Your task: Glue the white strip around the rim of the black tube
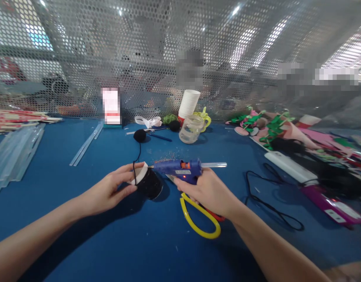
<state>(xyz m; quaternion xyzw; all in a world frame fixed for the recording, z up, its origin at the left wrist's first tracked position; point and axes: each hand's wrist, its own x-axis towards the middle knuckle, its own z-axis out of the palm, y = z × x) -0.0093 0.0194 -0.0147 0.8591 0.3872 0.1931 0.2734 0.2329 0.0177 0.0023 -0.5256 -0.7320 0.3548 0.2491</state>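
Note:
My left hand (114, 188) is closed on the white rim of a small paper cup (150, 184), its outside covered in black yarn and tilted on its side. A strand of black yarn runs from the cup up to a black yarn ball (139, 136). In my right hand (208, 192) is a blue hot glue gun (180, 167) with a red light lit and a clear glue stick out of its back. Its nozzle is at the cup's rim; whether they touch, I cannot tell. Under my right hand lie scissors with a yellow handle (208, 235), partly hidden.
Clear glue sticks (17, 152) lie at the left. Behind stand a clear plastic jar (190, 130), stacked white cups (190, 102) and a phone-like screen (111, 105). A power strip (292, 168), black cable (267, 207) and craft flowers (274, 133) are at the right. A perforated metal panel (151, 51) rises behind.

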